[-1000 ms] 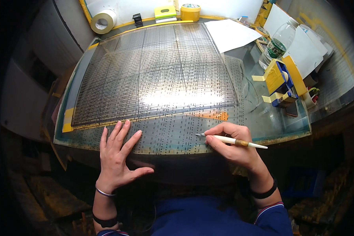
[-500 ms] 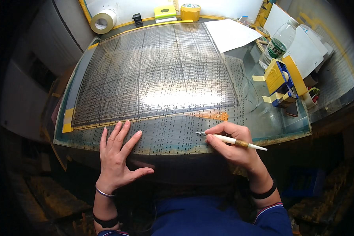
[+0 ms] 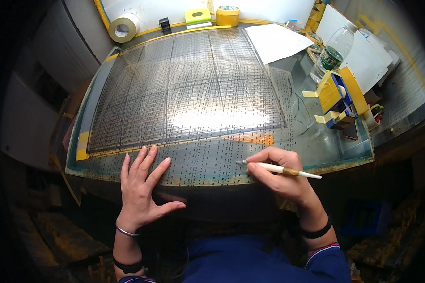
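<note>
A clear film sheet printed with rows of small black dots lies on the glass table. My left hand rests flat near its front edge, fingers spread, holding nothing. Between the thumb and fingers of my right hand is a slim pen-shaped tool, white with a brownish band. Its metal tip is at the dotted film, right of the middle; whether it touches is too fine to tell. A larger gridded sheet, dense with dark marks, lies farther back. An orange triangular piece shows by its front edge.
At the back stand a white tape roll and a yellow round container. White paper lies at the far right. Along the right side are a plastic bottle and a blue tape dispenser. The glass table's rim bounds the front.
The pen-shaped tool's tip has shifted very slightly. Both hands keep nearly the same place and pose.
</note>
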`<state>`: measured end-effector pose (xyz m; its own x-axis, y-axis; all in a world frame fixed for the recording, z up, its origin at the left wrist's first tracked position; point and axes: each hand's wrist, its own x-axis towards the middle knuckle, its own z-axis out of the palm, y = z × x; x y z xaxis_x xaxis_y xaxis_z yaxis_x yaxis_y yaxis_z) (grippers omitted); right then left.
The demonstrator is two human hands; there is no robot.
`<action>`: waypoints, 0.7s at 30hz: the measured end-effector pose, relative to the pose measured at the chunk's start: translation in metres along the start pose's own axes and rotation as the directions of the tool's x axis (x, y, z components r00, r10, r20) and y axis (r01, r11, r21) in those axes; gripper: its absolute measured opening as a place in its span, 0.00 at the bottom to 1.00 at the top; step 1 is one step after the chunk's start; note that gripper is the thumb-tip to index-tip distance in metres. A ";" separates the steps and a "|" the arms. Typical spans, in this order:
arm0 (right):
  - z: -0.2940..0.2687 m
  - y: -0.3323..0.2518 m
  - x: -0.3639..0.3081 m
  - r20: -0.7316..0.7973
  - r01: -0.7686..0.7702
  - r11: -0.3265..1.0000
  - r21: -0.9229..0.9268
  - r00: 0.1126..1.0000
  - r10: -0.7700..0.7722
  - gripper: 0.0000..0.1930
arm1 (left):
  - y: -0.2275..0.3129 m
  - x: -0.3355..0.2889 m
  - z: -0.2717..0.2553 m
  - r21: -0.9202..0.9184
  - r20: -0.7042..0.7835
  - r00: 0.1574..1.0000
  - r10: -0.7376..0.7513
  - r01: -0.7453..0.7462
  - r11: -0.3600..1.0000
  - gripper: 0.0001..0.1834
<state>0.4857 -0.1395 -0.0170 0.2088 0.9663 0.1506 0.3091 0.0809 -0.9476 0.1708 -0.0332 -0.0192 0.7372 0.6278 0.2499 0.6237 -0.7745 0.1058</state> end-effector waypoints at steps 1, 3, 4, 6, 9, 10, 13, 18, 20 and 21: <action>0.001 -0.002 0.000 -0.038 -0.030 0.999 0.012 0.999 0.031 0.06 | 0.001 0.001 0.000 -0.008 -0.015 1.000 -0.002 0.002 1.000 0.52; 0.001 0.004 -0.002 -0.014 0.004 1.000 0.013 1.000 -0.003 0.06 | 0.001 0.002 0.000 -0.010 -0.016 1.000 0.001 -0.001 1.000 0.52; 0.001 0.006 -0.002 0.002 0.021 1.000 0.017 1.000 -0.021 0.06 | 0.001 0.001 0.000 -0.008 -0.015 1.000 -0.001 0.001 1.000 0.52; -0.006 0.005 -0.002 0.068 0.061 0.998 -0.020 0.996 -0.060 0.07 | 0.000 0.000 -0.001 0.000 0.016 1.000 0.002 -0.002 1.000 0.54; -0.002 0.006 -0.001 0.007 0.040 0.999 0.014 0.999 -0.040 0.07 | 0.000 -0.001 -0.003 0.011 0.027 1.000 0.003 -0.003 1.000 0.55; 0.000 0.006 -0.001 -0.041 0.017 0.999 0.036 0.999 -0.016 0.07 | 0.000 0.000 -0.001 0.008 0.024 1.000 0.005 -0.006 1.000 0.55; -0.001 0.001 -0.002 -0.032 0.008 0.999 -0.041 0.999 -0.010 0.07 | -0.001 0.001 0.002 0.001 0.022 1.000 0.011 -0.011 1.000 0.55; -0.007 0.005 -0.004 0.065 -0.005 1.000 0.016 0.998 0.004 0.06 | 0.000 0.000 0.001 0.004 0.023 1.000 0.010 -0.010 1.000 0.55; -0.003 0.005 -0.003 0.000 -0.014 1.000 0.009 1.000 0.014 0.06 | -0.001 0.002 0.004 -0.001 0.022 1.000 0.015 -0.015 1.000 0.55; 0.000 0.001 -0.001 -0.021 0.013 1.000 0.000 1.000 -0.013 0.06 | 0.001 -0.001 -0.003 0.013 0.025 1.000 0.004 -0.004 1.000 0.55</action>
<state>0.4856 -0.1399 -0.0178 0.2243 0.9598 0.1690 0.3121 0.0936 -0.9454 0.1700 -0.0342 -0.0166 0.7458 0.6264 0.2266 0.6239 -0.7761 0.0919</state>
